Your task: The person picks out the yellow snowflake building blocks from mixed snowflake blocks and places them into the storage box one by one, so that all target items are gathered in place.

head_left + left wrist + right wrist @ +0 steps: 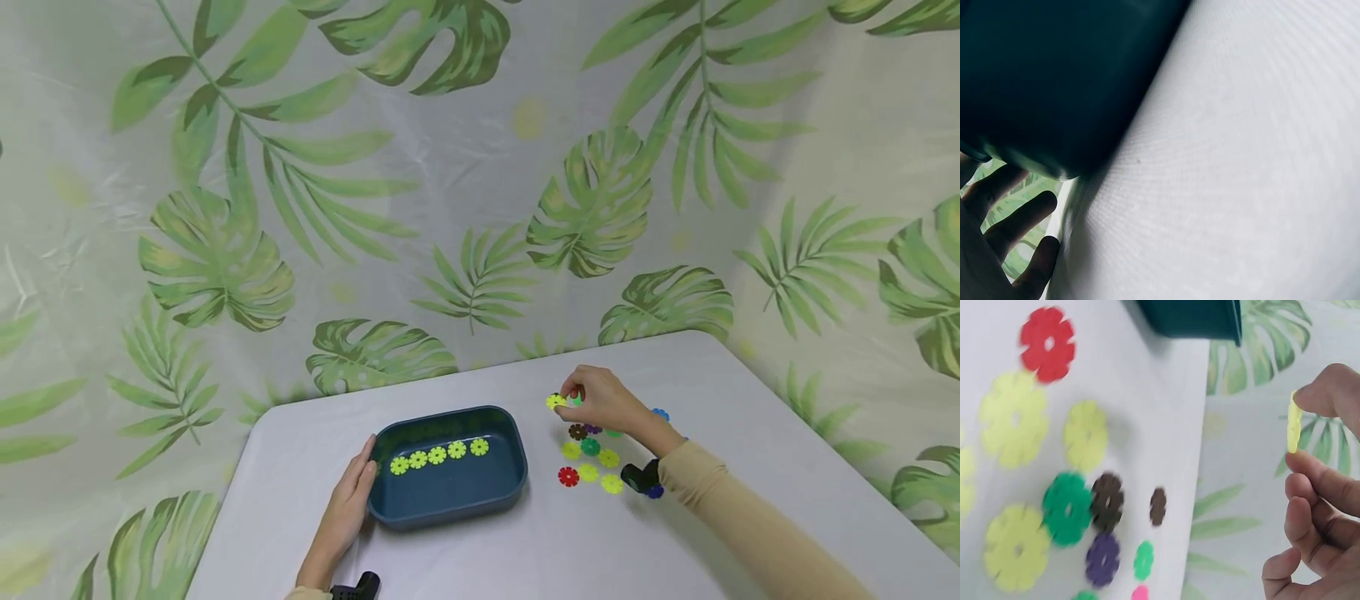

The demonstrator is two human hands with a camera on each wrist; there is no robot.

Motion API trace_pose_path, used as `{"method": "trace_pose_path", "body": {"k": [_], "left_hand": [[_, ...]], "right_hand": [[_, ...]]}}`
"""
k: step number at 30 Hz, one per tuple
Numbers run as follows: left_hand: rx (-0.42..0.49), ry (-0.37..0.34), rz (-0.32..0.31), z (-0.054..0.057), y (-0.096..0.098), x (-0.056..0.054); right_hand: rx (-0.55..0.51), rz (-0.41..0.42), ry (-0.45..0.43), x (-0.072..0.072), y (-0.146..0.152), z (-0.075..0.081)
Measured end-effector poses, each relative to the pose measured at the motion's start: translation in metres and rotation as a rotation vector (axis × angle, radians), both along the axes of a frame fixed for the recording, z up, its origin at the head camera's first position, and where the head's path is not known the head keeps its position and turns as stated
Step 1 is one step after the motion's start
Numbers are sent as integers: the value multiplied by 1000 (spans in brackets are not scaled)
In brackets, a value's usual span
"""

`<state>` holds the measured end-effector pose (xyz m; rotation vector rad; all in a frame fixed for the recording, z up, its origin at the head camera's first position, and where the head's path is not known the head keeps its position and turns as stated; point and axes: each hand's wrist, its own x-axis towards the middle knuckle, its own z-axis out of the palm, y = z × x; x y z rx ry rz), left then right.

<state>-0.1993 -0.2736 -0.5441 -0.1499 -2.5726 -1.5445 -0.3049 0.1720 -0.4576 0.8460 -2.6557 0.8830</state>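
Observation:
My right hand (602, 402) pinches a yellow notched plastic disc (1294, 422) between thumb and forefinger; the right wrist view shows the disc edge-on. Beneath that hand, loose discs in several colours lie on the table, among them a red disc (568, 477), a green disc (1067, 509) and a purple disc (1103, 559). At the left end of a dark blue tray (442, 510), my left hand (347, 500) holds the rim, thumb at the top edge and fingers along the outside. A row of several yellow discs (437, 455) shows inside the tray.
A white cloth covers the table (525, 550). Behind it hangs a leaf-patterned curtain (480, 208). Blue discs (660, 414) lie partly hidden by the right forearm. A black wrist camera (641, 477) sits on the right wrist.

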Motion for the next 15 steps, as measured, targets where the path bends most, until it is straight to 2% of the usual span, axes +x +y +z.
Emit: {"method": "trace_pose_path", "body": {"k": [4, 15], "left_hand": [[5, 5, -5, 1, 0, -1], [11, 7, -6, 0, -1, -1]], "right_hand": [[7, 38, -22, -7, -24, 5], [92, 142, -9, -21, -85, 11]]}}
